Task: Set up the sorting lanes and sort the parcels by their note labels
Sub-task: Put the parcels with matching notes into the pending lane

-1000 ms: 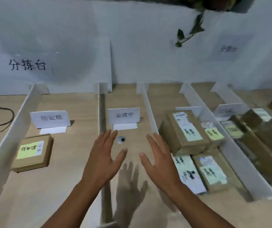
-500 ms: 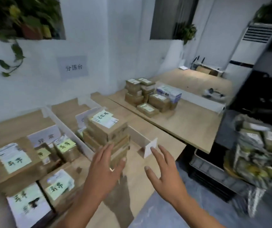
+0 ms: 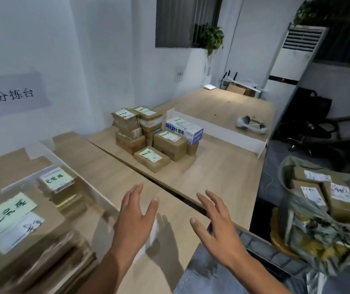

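Hovering left hand (image 3: 134, 217) and right hand (image 3: 218, 225) over the table (image 3: 110, 166) edge, gripping nothing.

Showing labelled parcels (image 3: 19, 225) lying in the lanes at far left, beside a white divider (image 3: 50, 146); holding left-hand fingers straight and spread, palm down; showing a parcel stack (image 3: 148, 134) standing well beyond on the adjoining table (image 3: 222, 166), touching a white box (image 3: 184, 129); holding right-hand fingers equally spread; showing further parcels (image 3: 337, 196) sitting in a sack (image 3: 309, 236) at far right.

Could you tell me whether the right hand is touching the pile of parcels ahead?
Apart. The head view shows bare table between the open right hand and the pile of parcels.
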`<state>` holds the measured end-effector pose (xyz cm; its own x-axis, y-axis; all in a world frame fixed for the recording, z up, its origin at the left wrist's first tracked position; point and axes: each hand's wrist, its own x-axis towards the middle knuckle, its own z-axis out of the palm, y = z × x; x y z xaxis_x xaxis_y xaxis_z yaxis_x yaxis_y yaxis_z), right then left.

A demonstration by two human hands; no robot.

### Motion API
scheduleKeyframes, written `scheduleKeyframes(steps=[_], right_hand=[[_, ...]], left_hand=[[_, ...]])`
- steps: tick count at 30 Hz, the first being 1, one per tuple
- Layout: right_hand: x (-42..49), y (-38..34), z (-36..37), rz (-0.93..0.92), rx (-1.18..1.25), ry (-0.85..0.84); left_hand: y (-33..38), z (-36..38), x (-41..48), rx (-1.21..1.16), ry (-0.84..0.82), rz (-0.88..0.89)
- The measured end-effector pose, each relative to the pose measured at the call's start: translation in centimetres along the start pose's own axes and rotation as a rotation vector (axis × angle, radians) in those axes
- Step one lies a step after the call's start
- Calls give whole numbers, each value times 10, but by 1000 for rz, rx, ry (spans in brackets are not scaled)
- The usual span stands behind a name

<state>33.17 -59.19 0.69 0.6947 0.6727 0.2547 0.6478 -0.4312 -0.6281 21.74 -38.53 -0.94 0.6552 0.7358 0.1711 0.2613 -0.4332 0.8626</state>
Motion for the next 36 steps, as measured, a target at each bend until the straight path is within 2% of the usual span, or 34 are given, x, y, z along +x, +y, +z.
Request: scheduleKeyframes(steps=[5,9,17,21,23,29,36], right_hand=[[102,51,-15,-12,2,-86],[187,80,5,-23,90,-185],[367,163,115,-4,178,-419],[449,203,169,-5,177,-548],[485,222,196,10,170,-599],[543,263,269,-9,62,-667],[557,285,304,16,19,-667]], left_hand=[[7,46,86,55,0,-75],[1,66,146,114,57,-116],[-62,150,266,268,48,-400],[-97,194,335,260,67,-546],[-117,215,368,255,83,-565],[-166,252,433,192,136,-660],[-186,279,448,76,176,-755]])
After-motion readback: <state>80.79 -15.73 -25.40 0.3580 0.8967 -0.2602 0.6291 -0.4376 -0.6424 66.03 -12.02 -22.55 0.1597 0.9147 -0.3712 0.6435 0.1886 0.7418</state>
